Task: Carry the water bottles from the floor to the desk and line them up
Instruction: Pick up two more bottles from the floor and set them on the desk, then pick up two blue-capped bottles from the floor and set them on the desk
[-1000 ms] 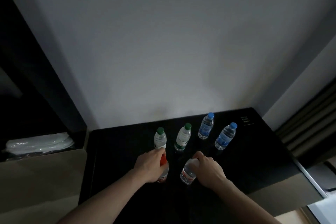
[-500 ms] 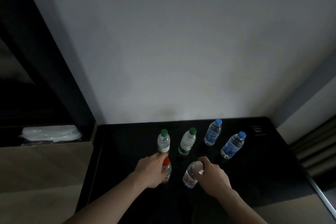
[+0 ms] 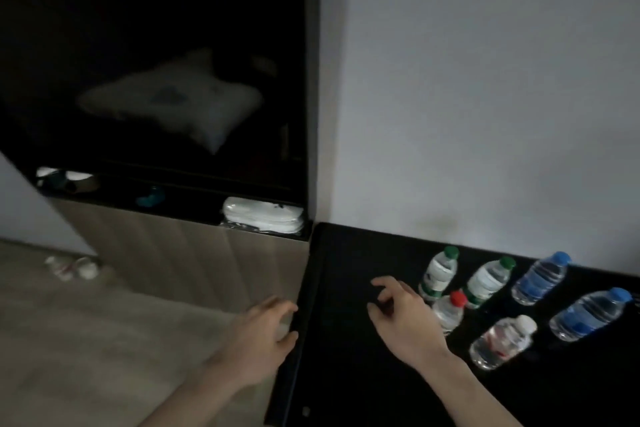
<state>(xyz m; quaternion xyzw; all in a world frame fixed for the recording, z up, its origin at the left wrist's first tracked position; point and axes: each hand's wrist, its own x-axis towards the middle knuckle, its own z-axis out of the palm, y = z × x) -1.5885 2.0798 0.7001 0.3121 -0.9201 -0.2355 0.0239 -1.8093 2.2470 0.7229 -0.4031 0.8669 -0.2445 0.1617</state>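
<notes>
Several water bottles stand on the black desk: two green-capped bottles at the back, two blue-capped bottles to their right, a red-capped bottle and a white-capped bottle in front. My right hand hovers over the desk just left of the red-capped bottle, fingers loosely curled, holding nothing. Past the desk's left edge, my left hand hangs over the floor, relaxed and empty. More bottles lie blurred on the floor at far left.
A dark open wardrobe with a white pillow stands left of the desk, with folded white items on its lower shelf. A pale wall backs the desk. Beige floor spreads to the left.
Both hands have let go of the red-capped and white-capped bottles, which now stand on the desk. The view has swung left toward the floor, and both hands moved left.
</notes>
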